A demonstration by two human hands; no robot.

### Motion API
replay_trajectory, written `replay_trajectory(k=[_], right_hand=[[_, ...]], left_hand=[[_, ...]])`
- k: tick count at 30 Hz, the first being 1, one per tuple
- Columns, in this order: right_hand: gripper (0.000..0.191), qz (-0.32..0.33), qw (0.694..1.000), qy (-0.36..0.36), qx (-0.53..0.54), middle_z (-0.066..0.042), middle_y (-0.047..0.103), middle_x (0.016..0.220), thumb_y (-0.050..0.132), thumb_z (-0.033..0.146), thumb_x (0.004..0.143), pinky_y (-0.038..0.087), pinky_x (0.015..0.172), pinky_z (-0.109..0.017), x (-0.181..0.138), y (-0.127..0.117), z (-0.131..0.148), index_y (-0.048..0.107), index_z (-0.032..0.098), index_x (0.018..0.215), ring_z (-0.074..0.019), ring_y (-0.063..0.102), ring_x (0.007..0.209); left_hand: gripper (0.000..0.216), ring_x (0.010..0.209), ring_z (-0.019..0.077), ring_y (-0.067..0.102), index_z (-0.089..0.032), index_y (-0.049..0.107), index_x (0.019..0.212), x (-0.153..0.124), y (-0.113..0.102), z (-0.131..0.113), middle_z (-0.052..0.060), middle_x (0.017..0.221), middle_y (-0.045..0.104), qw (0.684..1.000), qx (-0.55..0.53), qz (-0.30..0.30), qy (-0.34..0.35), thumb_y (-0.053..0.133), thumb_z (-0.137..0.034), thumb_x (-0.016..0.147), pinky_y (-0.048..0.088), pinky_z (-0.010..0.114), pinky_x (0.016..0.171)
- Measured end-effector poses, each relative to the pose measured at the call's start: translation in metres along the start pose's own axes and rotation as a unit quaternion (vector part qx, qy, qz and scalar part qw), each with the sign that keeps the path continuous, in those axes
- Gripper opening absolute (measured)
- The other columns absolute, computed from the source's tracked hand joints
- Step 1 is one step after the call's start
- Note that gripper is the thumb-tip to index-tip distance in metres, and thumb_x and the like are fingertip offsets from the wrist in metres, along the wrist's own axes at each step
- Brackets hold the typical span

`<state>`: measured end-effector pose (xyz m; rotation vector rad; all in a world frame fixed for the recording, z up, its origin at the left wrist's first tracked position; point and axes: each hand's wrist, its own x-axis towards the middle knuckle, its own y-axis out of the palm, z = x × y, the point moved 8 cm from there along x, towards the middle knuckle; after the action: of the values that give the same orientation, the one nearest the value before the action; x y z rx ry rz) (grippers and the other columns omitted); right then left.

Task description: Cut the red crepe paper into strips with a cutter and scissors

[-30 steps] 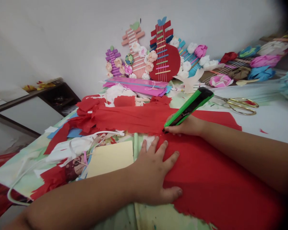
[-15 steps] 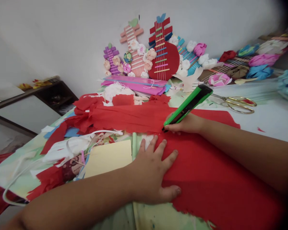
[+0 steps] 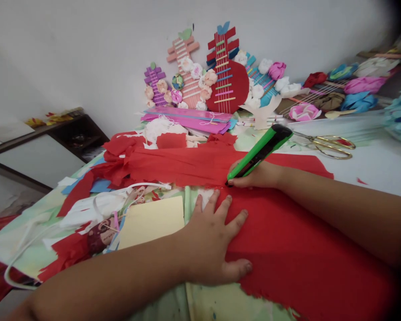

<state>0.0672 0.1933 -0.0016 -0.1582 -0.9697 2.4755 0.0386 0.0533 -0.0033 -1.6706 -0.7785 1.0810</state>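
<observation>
Left hand [image 3: 210,243] flat, fingers spread, pressing near-left edge of red crepe sheet [image 3: 297,254]. Right hand [image 3: 258,175] grips green utility knife [image 3: 259,151], tip down on the sheet just beyond the left fingertips. Cream card [image 3: 152,220] touching left hand's outer side. Gold scissors [image 3: 327,145] toward tabletop's far right. Paper guitars and flowers [image 3: 217,76] along the far edge, against the wall.

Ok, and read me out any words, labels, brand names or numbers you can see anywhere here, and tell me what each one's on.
No text can be read in this view.
On the green utility knife in the right hand: no brand or number legible.
On the printed table cover: cartoon print, any lettering too blurred.
On the red paper, yellow sheet and scissors: no marks visible.
</observation>
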Motion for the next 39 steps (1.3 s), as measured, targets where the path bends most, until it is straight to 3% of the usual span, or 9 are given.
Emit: replay_trajectory(k=[3, 8, 12, 25, 33, 39], right_hand=[[0.02, -0.007, 1.0, -0.024, -0.007, 0.001, 0.059, 0.067, 0.057, 0.037, 0.069, 0.043, 0.057, -0.019, 0.0, 0.0, 0.003, 0.058, 0.017, 0.067, -0.0084, 0.053, 0.061], [0.021, -0.039, 0.998, 0.033, 0.046, 0.004, 0.05, 0.048, 0.054, 0.036, 0.071, 0.036, 0.041, -0.019, -0.005, -0.008, -0.003, 0.057, 0.016, 0.068, -0.0063, 0.045, 0.042], [0.019, -0.03, 0.998, 0.031, 0.036, 0.005, 0.049, 0.048, 0.055, 0.034, 0.069, 0.035, 0.04, -0.018, -0.005, -0.008, -0.001, 0.055, 0.015, 0.065, -0.0058, 0.044, 0.042], [0.017, -0.011, 1.0, -0.016, 0.014, 0.001, 0.063, 0.073, 0.058, 0.036, 0.067, 0.046, 0.066, -0.022, -0.001, -0.003, 0.002, 0.059, 0.019, 0.07, -0.0106, 0.057, 0.067], [0.018, -0.035, 0.993, 0.057, 0.093, 0.005, 0.051, 0.046, 0.056, 0.032, 0.069, 0.036, 0.041, -0.019, -0.003, -0.008, -0.009, 0.06, 0.015, 0.067, -0.0056, 0.043, 0.04], [0.016, -0.071, 0.994, 0.055, 0.067, 0.003, 0.053, 0.051, 0.057, 0.031, 0.066, 0.037, 0.044, -0.019, -0.007, -0.014, -0.005, 0.058, 0.015, 0.065, -0.0058, 0.045, 0.044]], left_hand=[[0.079, 0.128, 0.046, 0.003, -0.021, 0.022, 0.139, 0.0, -0.001, -0.001, 0.02, 0.143, 0.016, 1.0, 0.004, -0.009, 0.003, 0.037, -0.065, 0.075, 0.008, 0.068, 0.094], [0.078, 0.128, 0.0456, 0.004, -0.021, 0.024, 0.139, 0.0, 0.0, 0.001, 0.019, 0.143, 0.017, 1.0, 0.001, -0.004, -0.004, 0.038, -0.065, 0.075, 0.009, 0.067, 0.095], [0.079, 0.128, 0.0458, 0.004, -0.022, 0.023, 0.139, 0.0, 0.0, 0.001, 0.02, 0.142, 0.017, 1.0, 0.008, -0.024, 0.002, 0.036, -0.066, 0.075, 0.008, 0.067, 0.094], [0.078, 0.127, 0.0469, 0.005, -0.021, 0.025, 0.138, 0.001, 0.0, 0.0, 0.02, 0.142, 0.018, 1.0, 0.006, 0.001, -0.006, 0.04, -0.064, 0.075, 0.007, 0.068, 0.094], [0.08, 0.127, 0.0468, 0.002, -0.02, 0.022, 0.139, 0.002, 0.001, -0.001, 0.022, 0.142, 0.017, 1.0, 0.018, 0.008, -0.008, 0.037, -0.065, 0.075, 0.008, 0.069, 0.093], [0.078, 0.127, 0.0466, 0.004, -0.019, 0.024, 0.138, 0.001, -0.001, -0.003, 0.023, 0.142, 0.017, 1.0, 0.008, 0.016, -0.01, 0.039, -0.063, 0.075, 0.009, 0.068, 0.093]])
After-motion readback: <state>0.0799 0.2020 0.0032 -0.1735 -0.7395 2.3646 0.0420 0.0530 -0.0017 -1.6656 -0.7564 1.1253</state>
